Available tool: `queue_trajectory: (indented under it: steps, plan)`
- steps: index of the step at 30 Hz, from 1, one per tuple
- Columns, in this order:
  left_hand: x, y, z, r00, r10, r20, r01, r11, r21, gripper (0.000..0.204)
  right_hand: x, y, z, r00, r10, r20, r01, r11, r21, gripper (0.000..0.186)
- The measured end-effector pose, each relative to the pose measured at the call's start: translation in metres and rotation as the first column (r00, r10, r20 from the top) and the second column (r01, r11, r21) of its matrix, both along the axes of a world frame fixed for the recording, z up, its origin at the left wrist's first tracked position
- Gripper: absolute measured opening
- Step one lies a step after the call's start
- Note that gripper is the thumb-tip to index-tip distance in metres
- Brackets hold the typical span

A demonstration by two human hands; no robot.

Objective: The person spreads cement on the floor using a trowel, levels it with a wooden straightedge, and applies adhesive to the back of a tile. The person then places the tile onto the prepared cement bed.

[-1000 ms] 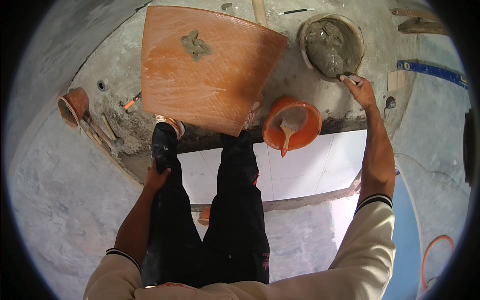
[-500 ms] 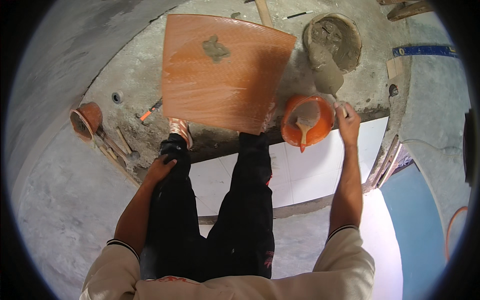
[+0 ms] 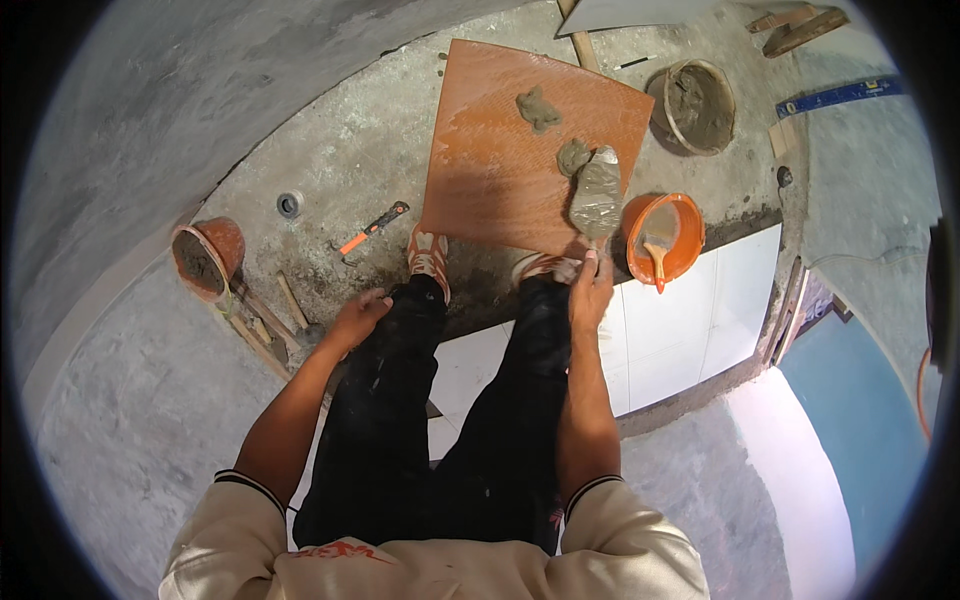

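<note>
My right hand [image 3: 590, 290] grips a trowel at its handle, with its blade [image 3: 595, 195] coated in grey mortar over the lower right of an orange textured tile [image 3: 490, 160]. Beside the blade lies a fresh dollop of mortar [image 3: 572, 157]; another dollop [image 3: 538, 110] sits higher on the tile. An orange bucket [image 3: 690, 220] with a brush [image 3: 658, 255] in it stands just right of the trowel. My left hand [image 3: 362, 312] is at my left knee, empty, its fingers loosely bent and slightly apart. My shoes [image 3: 430, 265] are at the tile's lower edge.
A mortar bucket [image 3: 720, 105] stands at upper right, near a blue level [image 3: 840, 93]. An orange-handled tool [image 3: 365, 230] lies left of the tile. A tipped bucket [image 3: 220, 245] and wooden-handled tools [image 3: 290, 300] lie at far left. White tiles [image 3: 730, 300] face the step below me.
My right hand has carried the loaded trowel from the mortar bucket down and left to the tile, where a second dollop now lies. My left hand has shifted up along my leg.
</note>
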State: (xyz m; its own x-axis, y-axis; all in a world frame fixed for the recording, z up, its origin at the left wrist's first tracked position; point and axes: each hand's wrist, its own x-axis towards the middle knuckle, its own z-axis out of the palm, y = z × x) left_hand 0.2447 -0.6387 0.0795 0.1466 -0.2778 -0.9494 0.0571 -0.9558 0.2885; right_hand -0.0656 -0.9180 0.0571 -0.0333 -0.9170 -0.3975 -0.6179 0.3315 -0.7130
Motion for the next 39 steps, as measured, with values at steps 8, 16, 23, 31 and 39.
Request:
queue_trajectory:
  steps: [8,16,23,31,39]
  plan:
    - [-0.007,-0.103,-0.070,0.981,0.183,-0.070,-0.193,0.967,-0.169,0.076,0.044,0.057,-0.068,0.999,0.025,0.025,-0.032,0.953,0.303,0.046]
    - [-0.032,-0.098,-0.129,0.505,0.816,-0.280,-0.832,0.547,0.096,0.065,0.090,0.009,-0.036,0.965,-0.078,0.251,-0.039,0.903,0.428,0.051]
    - [-0.040,-0.090,-0.141,0.362,0.861,-0.357,-0.909,0.411,0.070,0.046,0.077,0.040,-0.061,0.781,0.580,-0.232,-0.563,0.814,0.141,0.044]
    - [-0.050,-0.081,-0.158,0.451,0.840,-0.301,-0.875,0.483,0.038,0.052,0.040,0.036,-0.043,0.558,0.635,-0.535,-0.758,0.652,-0.017,0.037]
    - [-0.046,-0.097,-0.139,0.398,0.887,-0.236,-0.903,0.424,0.074,0.046,0.136,-0.094,-0.046,0.719,0.493,-0.489,-0.568,0.823,-0.006,0.051]
